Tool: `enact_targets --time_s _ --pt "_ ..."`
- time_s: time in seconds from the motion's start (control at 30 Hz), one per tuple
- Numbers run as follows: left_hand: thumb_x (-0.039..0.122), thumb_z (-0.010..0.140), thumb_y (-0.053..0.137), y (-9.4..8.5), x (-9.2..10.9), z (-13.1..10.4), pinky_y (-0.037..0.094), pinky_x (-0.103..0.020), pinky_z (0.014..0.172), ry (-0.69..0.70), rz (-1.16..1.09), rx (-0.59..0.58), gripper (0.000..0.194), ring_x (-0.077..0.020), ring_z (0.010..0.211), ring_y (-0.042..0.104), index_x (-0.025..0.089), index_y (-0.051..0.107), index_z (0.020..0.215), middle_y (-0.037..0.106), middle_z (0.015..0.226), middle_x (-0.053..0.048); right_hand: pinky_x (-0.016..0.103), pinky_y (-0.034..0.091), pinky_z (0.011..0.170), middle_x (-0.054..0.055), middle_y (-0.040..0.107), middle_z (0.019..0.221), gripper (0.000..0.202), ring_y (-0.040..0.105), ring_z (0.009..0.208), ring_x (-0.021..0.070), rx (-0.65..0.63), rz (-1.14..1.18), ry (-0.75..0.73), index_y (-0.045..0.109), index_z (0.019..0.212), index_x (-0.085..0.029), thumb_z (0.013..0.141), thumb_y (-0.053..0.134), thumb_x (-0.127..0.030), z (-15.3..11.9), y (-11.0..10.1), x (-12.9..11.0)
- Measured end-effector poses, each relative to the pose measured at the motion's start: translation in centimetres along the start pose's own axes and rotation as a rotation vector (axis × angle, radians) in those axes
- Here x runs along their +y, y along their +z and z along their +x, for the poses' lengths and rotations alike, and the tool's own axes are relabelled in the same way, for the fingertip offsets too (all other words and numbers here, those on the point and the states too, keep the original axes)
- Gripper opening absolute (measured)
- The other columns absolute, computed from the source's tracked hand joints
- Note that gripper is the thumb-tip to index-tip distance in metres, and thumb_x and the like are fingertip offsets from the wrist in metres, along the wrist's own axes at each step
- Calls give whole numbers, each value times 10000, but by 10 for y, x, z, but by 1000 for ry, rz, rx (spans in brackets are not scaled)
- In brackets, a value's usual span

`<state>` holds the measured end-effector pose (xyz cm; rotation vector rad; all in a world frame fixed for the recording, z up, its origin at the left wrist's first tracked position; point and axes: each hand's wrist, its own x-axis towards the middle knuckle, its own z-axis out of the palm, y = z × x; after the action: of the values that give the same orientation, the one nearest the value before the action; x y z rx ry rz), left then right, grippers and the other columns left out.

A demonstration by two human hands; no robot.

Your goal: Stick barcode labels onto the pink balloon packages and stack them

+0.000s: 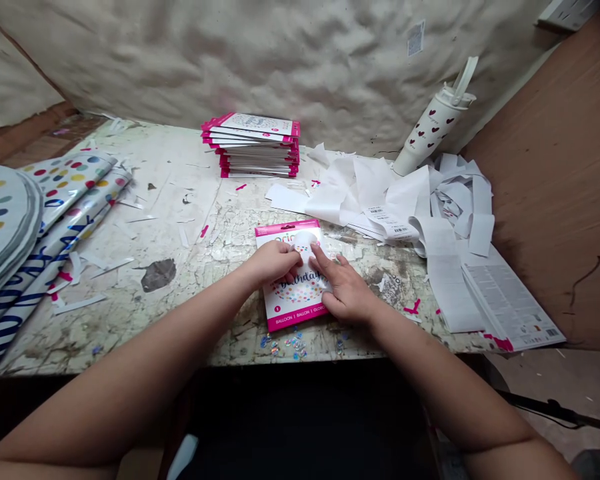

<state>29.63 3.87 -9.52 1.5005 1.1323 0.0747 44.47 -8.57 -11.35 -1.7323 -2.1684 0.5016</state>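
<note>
A pink and white balloon packet [297, 313] lies on the worn table near its front edge, printed with dots and "birthday". My left hand [277, 262] rests over the packet's upper left part, its fingers curled in a pinch; what is between them, if anything, is too small to make out. Spread over the packet's right side is my right hand [343, 283], its fingertips touching the surface. Between the two hands a small round whitish patch shows on the packet's upper part.
Behind stands a stack of similar packets [260, 150]. White paper strips [370, 193] heap up at the right, beside a tilted heart-patterned bottle [430, 130] and flat printed sheets [513, 300]. Dotted foil balloons [45, 233] lie at the left. Confetti [295, 345] and scraps dot the table [220, 267].
</note>
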Motion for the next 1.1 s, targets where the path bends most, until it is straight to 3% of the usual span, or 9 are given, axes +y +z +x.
enact_targets --time_s 0.23,0.4,0.5,0.6,0.77,0.83,0.9,1.0,1.1 --pt "325 711 556 -4 -10 -14 436 -270 541 101 186 97 175 -177 555 569 170 566 631 602 578 -29 598 165 1059 96 417 1428 850 362 1307 344 -11 -156 17 75 1491 -196 721 434 -243 0 4 -12" --pt "335 831 452 -1 -52 -56 455 -347 865 472 487 562 257 -231 963 566 160 617 923 608 976 -92 593 174 1060 78 348 1470 865 366 1306 336 24 -169 19 66 1491 -215 714 445 -242 -1 8 -12" --pt "296 869 407 15 -70 -71 372 -420 1015 557 591 710 321 -260 1180 482 153 597 1084 555 1208 -142 592 190 1056 75 405 1437 859 363 1309 334 30 -157 14 72 1491 -219 717 444 -235 -1 11 -10" --pt "296 890 373 39 -70 -70 288 -498 1072 600 810 637 414 -305 1298 389 128 540 1230 488 1355 -168 589 181 1064 70 423 1425 851 360 1311 336 33 -141 15 95 1489 -229 718 455 -235 -2 13 -10" --pt "386 878 412 63 -58 -57 355 -502 1024 554 978 531 556 -378 1271 414 37 492 1303 455 1365 -242 554 237 1069 72 371 1458 854 376 1306 305 41 44 16 106 1483 -241 721 490 -208 -2 -7 -9" --pt "401 875 420 64 -58 -56 362 -510 1014 568 986 544 565 -393 1258 425 41 501 1302 462 1355 -250 515 302 1050 70 322 1481 742 332 1333 289 126 132 32 258 1439 -256 746 520 -210 5 -27 -9" --pt "406 876 418 63 -58 -56 366 -516 1007 581 983 556 562 -399 1247 436 42 511 1295 478 1338 -257 488 371 1000 79 381 1439 478 380 1298 284 287 204 67 489 1257 -250 783 549 -240 17 -46 -10" --pt "407 876 421 62 -60 -56 366 -520 1006 590 977 563 559 -398 1246 438 43 515 1289 479 1334 -263 370 519 721 88 664 983 167 636 865 213 340 523 179 569 883 -198 786 613 -326 42 -58 -7" --pt "404 874 432 63 -60 -56 374 -510 1003 597 989 579 556 -398 1236 448 40 520 1285 495 1317 -265 216 422 410 -12 598 556 300 536 453 107 129 932 386 496 693 -182 672 731 -368 59 -43 -1"
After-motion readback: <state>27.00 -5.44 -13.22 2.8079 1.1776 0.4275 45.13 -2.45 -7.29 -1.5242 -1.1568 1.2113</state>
